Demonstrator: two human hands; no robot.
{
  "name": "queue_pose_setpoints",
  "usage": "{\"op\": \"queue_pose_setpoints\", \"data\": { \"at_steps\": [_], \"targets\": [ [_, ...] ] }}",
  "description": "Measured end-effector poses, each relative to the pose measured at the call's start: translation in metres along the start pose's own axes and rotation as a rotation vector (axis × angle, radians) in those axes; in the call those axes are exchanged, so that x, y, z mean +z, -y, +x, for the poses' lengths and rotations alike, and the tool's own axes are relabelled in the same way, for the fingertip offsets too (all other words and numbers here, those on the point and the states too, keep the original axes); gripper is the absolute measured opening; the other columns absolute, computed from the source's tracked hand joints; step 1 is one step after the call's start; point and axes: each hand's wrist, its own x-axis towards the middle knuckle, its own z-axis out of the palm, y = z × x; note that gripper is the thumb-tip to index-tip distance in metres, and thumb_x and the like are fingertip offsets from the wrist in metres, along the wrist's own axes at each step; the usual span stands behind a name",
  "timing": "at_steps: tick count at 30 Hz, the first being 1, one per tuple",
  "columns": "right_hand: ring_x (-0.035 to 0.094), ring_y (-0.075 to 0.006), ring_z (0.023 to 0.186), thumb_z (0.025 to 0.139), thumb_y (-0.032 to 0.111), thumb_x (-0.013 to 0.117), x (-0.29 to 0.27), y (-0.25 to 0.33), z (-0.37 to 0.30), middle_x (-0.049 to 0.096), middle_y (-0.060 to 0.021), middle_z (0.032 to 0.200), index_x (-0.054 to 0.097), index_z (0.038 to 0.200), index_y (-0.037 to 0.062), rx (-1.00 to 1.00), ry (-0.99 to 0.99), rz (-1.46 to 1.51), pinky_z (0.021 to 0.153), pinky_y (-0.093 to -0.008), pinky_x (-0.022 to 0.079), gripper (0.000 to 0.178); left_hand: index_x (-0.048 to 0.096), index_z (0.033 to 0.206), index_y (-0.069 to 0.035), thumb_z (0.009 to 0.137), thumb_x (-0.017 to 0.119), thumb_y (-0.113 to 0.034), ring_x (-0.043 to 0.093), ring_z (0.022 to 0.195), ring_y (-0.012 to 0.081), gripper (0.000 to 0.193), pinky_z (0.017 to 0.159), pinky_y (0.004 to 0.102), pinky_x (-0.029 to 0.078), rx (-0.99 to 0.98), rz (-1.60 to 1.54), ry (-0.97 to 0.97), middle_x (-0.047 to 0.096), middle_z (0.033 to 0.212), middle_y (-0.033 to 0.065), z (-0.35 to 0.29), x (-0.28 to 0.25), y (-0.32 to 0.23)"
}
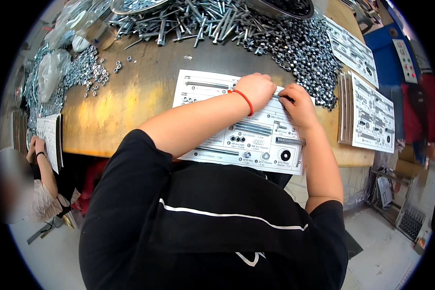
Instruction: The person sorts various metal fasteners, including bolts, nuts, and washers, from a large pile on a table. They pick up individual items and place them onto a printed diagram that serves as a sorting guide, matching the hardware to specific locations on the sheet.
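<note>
A white printed card (pixel 212 141) with hardware pictures lies at the table's near edge, bolts, nuts and washers showing on it. My left hand (pixel 257 92), with a red cord at the wrist, is curled over the card's far edge; its fingertips and anything in them are hidden. Just right of it, my right hand (pixel 297 104) is closed with thumb and forefinger together at a bolt (pixel 276 96) on the card's upper right. Near the lower right of the card are a short, thick bolt (pixel 290 140) and a black round washer (pixel 285 155).
Beyond the card lie a heap of long bolts (pixel 203 21) and a large pile of nuts (pixel 309 53). Stacked cards (pixel 372 113) stand at the right. At the left are scattered nuts (pixel 89 72), plastic bags (pixel 53 67) and another person's hands (pixel 36 145) by more cards.
</note>
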Motion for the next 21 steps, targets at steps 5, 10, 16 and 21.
{"op": "queue_pose_setpoints", "data": {
  "at_steps": [5, 10, 16, 21],
  "targets": [
    [0.059, -0.0293, 0.088, 0.078, 0.003, 0.069, -0.002, 0.0, 0.004, 0.061, -0.0099, 0.087, 0.067, 0.087, 0.0021, -0.027, 0.041, 0.003, 0.079, -0.0363, 0.048, 0.01, 0.074, 0.088, -0.013, 0.085, 0.06, -0.021, 0.062, 0.094, 0.0276, 0.016, 0.082, 0.0399, 0.053, -0.017, -0.039, 0.003, 0.065, 0.095, 0.0077, -0.003, -0.002, 0.001],
    [0.059, -0.0293, 0.086, 0.077, 0.003, 0.07, -0.003, 0.0, 0.004, 0.06, -0.0103, 0.086, 0.067, 0.088, 0.0015, -0.028, 0.036, 0.018, 0.077, -0.0366, 0.049, 0.012, 0.072, 0.099, -0.013, 0.081, 0.071, -0.033, 0.061, 0.102, 0.0295, 0.027, 0.089, 0.042, 0.051, -0.011, -0.197, -0.163, 0.066, 0.103, 0.0094, -0.012, -0.032, 0.022],
    [0.063, -0.0256, 0.084, 0.077, 0.006, 0.073, -0.019, -0.001, 0.001, 0.064, -0.0113, 0.092, 0.067, 0.095, 0.0009, 0.004, -0.22, 0.044, 0.075, -0.0319, 0.05, 0.02, 0.072, 0.107, -0.01, 0.084, 0.066, -0.042, 0.067, 0.097, 0.0293, 0.04, 0.084, 0.0406, 0.053, -0.644, -0.031, -0.333, 0.071, 0.103, 0.0126, -0.014, -0.095, 0.133],
    [0.056, -0.012, 0.072, 0.084, 0.008, 0.07, -0.048, 0.005, -0.003, 0.064, -0.0043, 0.087, 0.069, 0.092, 0.0012, 0.192, -0.433, 0.124, 0.066, -0.0254, 0.046, 0.01, 0.069, 0.112, -0.01, 0.086, 0.062, -0.046, 0.066, 0.104, 0.029, 0.045, 0.085, 0.0423, 0.053, -0.834, 0.191, -0.156, 0.068, 0.114, 0.0126, 0.002, -0.089, 0.153]
  ]
}}
